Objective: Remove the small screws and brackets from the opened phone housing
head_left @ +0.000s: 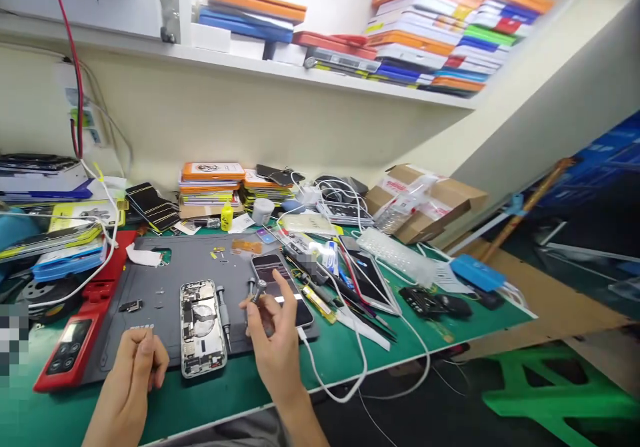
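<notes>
An opened phone [204, 330] with its inner parts showing lies on the grey work mat [150, 267]. To its left, my left hand [137, 360] rests near the mat's front edge, its fingers curled together; whether they hold something is hidden. My right hand [275, 327] grips a small grey screwdriver [259, 291] between thumb and fingers, its index finger stretched over a second phone [273, 274], which has its screen lit and a white cable plugged in. Another screwdriver [223, 314] lies along the right side of the opened phone.
A red tool station [75, 347] stands at the left. Tweezers and tools, a red-edged phone [369, 280] and a cardboard box [425, 200] lie to the right. White cables [363, 367] loop over the front edge. Stacked orange cases [213, 172] line the back.
</notes>
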Demonstrator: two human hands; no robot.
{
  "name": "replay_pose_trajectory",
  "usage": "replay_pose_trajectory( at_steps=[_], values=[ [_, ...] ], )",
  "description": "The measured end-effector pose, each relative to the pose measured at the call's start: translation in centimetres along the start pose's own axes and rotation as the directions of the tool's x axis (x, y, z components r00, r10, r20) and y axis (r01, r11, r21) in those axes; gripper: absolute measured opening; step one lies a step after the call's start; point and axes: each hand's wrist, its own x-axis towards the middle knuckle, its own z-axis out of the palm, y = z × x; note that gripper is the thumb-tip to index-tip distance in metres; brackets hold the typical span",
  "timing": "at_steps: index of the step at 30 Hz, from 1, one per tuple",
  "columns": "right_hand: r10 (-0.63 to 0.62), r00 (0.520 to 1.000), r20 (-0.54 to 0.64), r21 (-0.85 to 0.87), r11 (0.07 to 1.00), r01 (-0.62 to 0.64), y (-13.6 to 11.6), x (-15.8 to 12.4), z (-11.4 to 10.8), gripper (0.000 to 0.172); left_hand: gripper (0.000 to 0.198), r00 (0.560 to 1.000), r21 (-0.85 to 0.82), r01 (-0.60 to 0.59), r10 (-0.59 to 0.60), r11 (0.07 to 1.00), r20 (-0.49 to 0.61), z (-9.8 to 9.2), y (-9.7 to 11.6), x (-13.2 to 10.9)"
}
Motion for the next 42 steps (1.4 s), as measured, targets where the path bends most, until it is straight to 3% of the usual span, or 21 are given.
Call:
replay_pose_trajectory(
  at_steps=[3, 6, 10, 14, 21, 30, 42],
  values=[
    [0.032, 0.999, 0.038, 0.147, 0.988, -0.037, -0.6, -0.6, 0.9, 0.058, 0.058, 0.994, -0.149, 0.079, -0.067, 0.986, 0.083, -0.4, 0.4, -0.2],
    [0.151, 0.985, 0.079, 0.430, 0.887, -0.170, -1.5, -1.7, 2.6, 0.058, 0.065, 0.983, -0.159, 0.167, -0.151, 0.973, 0.109, -1.0, 1.2, -0.5],
    [0.270, 0.956, 0.117, 0.586, 0.758, -0.286, -1.9, -3.6, 4.4, 0.064, 0.051, 0.959, -0.229, 0.278, -0.253, 0.933, 0.130, -1.3, 0.9, -0.8],
    [0.219, 0.965, 0.141, 0.590, 0.765, -0.260, -1.2, -4.8, 4.3, 0.064, 0.040, 0.947, -0.262, 0.309, -0.272, 0.914, 0.170, -1.3, 0.2, -1.0],
    [0.078, 0.990, 0.116, 0.569, 0.812, -0.130, -2.1, -4.9, 3.9, 0.043, 0.023, 0.955, -0.279, 0.281, -0.239, 0.918, 0.178, -1.1, 1.1, -1.2],
    [0.122, 0.988, 0.099, 0.562, 0.812, -0.157, -2.7, -5.0, 3.8, 0.038, 0.020, 0.956, -0.243, 0.246, -0.195, 0.938, 0.217, -1.5, 2.8, -0.7],
    [0.180, 0.969, 0.170, 0.569, 0.785, -0.245, -2.6, -5.4, 3.0, 0.041, 0.016, 0.951, -0.262, 0.250, -0.186, 0.932, 0.245, -1.6, 2.8, -1.3]
  ],
)
